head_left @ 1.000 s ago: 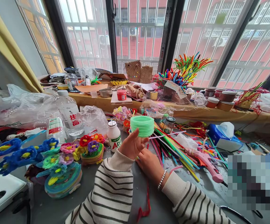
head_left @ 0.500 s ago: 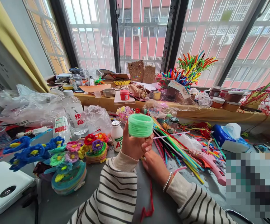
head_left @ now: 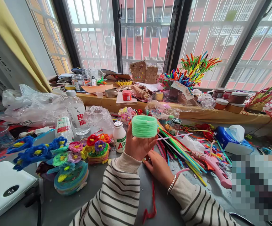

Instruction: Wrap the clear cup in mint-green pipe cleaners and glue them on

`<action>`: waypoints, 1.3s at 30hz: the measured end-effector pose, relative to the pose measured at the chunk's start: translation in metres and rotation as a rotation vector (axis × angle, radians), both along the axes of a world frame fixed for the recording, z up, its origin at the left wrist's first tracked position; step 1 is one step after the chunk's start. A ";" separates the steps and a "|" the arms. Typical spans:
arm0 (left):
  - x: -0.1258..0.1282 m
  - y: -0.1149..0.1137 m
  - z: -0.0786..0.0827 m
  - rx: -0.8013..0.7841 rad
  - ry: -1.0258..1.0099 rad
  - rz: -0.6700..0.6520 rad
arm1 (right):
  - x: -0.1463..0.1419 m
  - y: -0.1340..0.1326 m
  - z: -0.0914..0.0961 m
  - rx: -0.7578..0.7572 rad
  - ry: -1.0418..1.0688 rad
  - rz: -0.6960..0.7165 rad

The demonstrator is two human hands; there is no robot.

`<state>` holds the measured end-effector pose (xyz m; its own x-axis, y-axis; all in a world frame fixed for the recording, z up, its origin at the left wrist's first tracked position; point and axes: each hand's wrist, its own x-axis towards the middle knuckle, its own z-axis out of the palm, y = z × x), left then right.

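Note:
In my left hand (head_left: 138,147) is a round pale green cup shape (head_left: 144,127), built of stacked fuzzy coils like pipe cleaner. It rests upright on the palm, with the thumb against its left side and the fingers under its right. Just below, my right hand (head_left: 160,168) is close to the base of my left palm, its fingers curled; whatever they may hold is hidden. A red pipe cleaner (head_left: 153,199) trails beneath the right hand; I cannot tell whether it is held. A bundle of coloured pipe cleaners (head_left: 183,153) lies to the right.
Pipe-cleaner flowers on coiled bases (head_left: 71,179) stand at left, near a white device (head_left: 6,188). A small white bottle (head_left: 119,136) is beside my left hand. To the right are a pink glue gun (head_left: 217,169) and a tissue pack (head_left: 232,141). Paint jars (head_left: 237,102) line the ledge.
The fingers of my left hand have spread wider under the green cup shape. My right hand's fingertips have come slightly away from the left fingers. The whole view has shifted a little.

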<state>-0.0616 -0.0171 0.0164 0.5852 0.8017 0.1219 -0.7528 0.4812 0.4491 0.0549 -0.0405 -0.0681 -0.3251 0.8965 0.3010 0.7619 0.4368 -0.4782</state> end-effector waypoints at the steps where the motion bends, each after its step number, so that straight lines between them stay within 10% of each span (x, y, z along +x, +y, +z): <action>1: 0.000 0.001 0.000 0.011 -0.009 -0.013 | 0.000 0.000 0.000 0.000 0.004 0.000; 17: 0.004 0.012 -0.008 -0.271 -0.046 0.194 | 0.000 -0.003 0.004 -0.034 0.018 -0.026; 39: 0.005 0.010 -0.004 -0.271 -0.099 0.221 | 0.007 0.005 -0.006 0.100 0.121 -0.114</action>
<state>-0.0564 -0.0075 0.0123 0.3903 0.9184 -0.0647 -0.8855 0.3937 0.2469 0.0617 -0.0357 -0.0738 -0.1788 0.8892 0.4212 0.7487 0.4007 -0.5280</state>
